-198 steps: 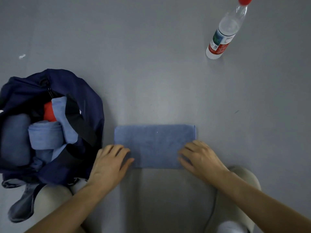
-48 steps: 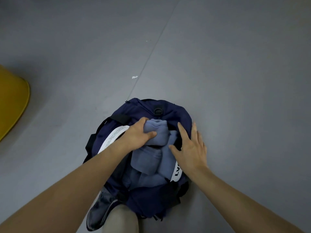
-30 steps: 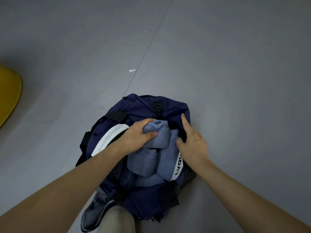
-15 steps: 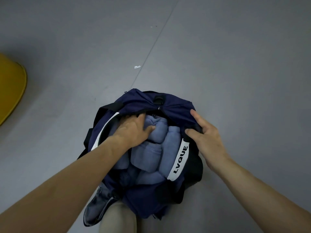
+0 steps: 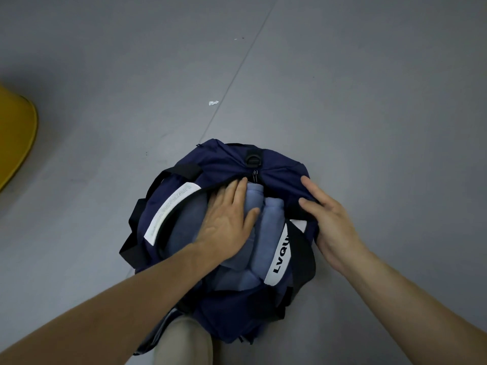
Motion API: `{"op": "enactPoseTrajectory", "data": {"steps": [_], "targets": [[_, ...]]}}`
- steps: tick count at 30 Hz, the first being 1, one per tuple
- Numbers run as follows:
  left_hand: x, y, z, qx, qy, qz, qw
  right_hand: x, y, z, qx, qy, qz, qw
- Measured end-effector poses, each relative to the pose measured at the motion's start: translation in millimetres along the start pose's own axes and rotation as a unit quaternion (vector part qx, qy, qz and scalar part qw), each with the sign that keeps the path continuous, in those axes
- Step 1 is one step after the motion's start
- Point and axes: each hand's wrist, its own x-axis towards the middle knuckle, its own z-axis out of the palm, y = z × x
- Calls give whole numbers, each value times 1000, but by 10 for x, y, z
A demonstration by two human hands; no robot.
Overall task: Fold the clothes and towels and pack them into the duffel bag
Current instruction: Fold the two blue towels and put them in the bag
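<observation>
Duffel bag (image 5: 226,164) on the grey floor (image 5: 369,101), mouth unzipped, packed with rolled blue towels (image 5: 271,227). Left hand (image 5: 226,222) flat, fingers straight, pressing down on the towels inside. Right hand (image 5: 329,219) at the bag's right rim, navy fabric pinched between thumb and fingers.

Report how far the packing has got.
Done: folded towels sit in the bag. In hand: the left hand presses them down, and the right hand pinches the bag's rim. Left: the zip is open, so closing remains.
</observation>
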Motion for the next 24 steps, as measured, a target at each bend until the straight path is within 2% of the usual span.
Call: {"op": "enactPoseTrajectory", "data": {"steps": [3,7,13,16,18,21,22,24], "targets": [[-21,-44,11,9,34,21,999,-10,-147,-15,117,-17,63,991],[64,-102,20,23,4,-14,1000,38,-237,-66,122,-23,79,989],[-33,28,-61,87,27,2,996,26,-105,-170,-49,-17,8,999],[-146,112,-168,121,90,139,979,-6,-64,-208,-82,-14,-10,996],[-281,238,-141,94,132,208,965,-55,-49,-215,-129,16,-15,991],[-420,361,-57,8,111,168,980,-178,70,-232,-228,112,-18,967],[-434,369,-52,-10,105,156,982,-232,149,-252,-254,125,-8,959],[-461,318,-95,-3,112,154,982,-346,322,-273,-290,97,27,952]]}}
